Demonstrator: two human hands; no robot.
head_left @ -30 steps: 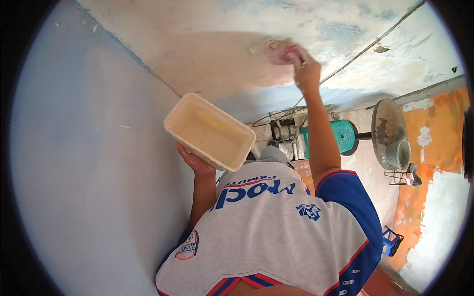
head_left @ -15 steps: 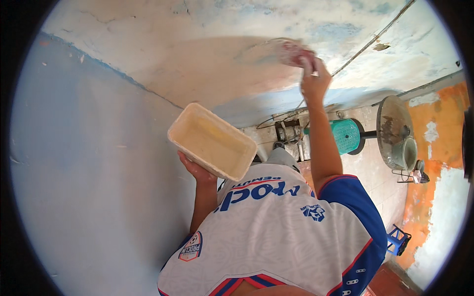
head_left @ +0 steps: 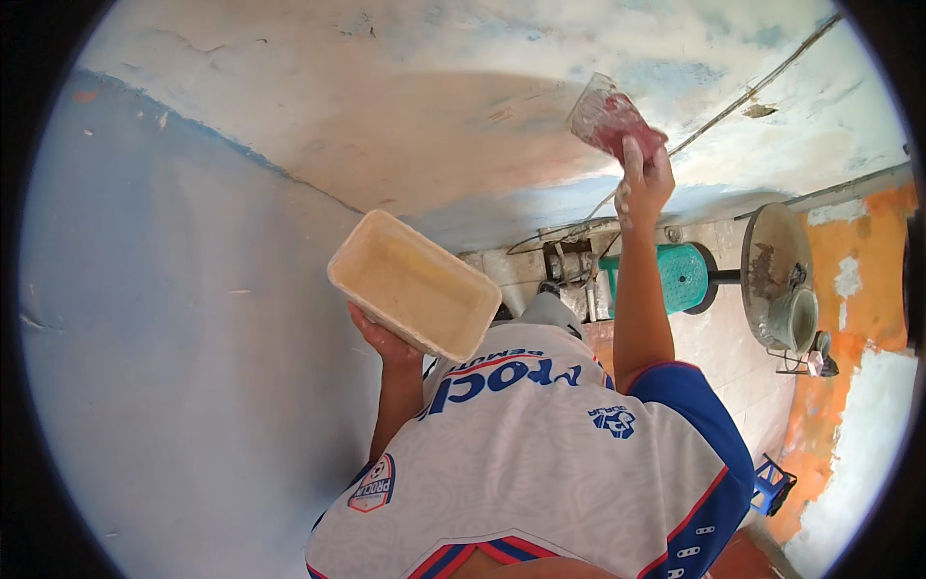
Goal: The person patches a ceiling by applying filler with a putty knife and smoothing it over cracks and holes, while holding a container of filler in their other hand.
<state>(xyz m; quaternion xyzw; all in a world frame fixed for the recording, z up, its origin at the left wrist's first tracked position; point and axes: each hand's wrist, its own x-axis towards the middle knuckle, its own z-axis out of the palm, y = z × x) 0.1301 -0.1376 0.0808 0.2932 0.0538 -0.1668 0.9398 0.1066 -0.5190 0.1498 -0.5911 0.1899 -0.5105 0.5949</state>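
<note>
Against the patchy cream wall (head_left: 434, 125), my right hand (head_left: 644, 188) is closed on a putty-smeared red scraper (head_left: 617, 121), held high with its flat blade pointing up and left; whether it touches the wall I cannot tell. My left hand (head_left: 384, 338) grips a cream rectangular plastic tub (head_left: 410, 280) from beneath and the side, its fingertips showing at the left edge. The tub's inside has a pale film with a yellowish patch.
A pale blue wall (head_left: 174, 318) is at left. Below right stand a green stool (head_left: 675, 280), a round dark table (head_left: 767, 251) with a bucket (head_left: 793, 318), a blue stool (head_left: 772, 487), pipes and cables (head_left: 569, 261). An orange, patched wall (head_left: 839, 415) is at right.
My right hand with the scraper has moved rightward and a little down along the wall. The tub in my left hand has shifted slightly down in view.
</note>
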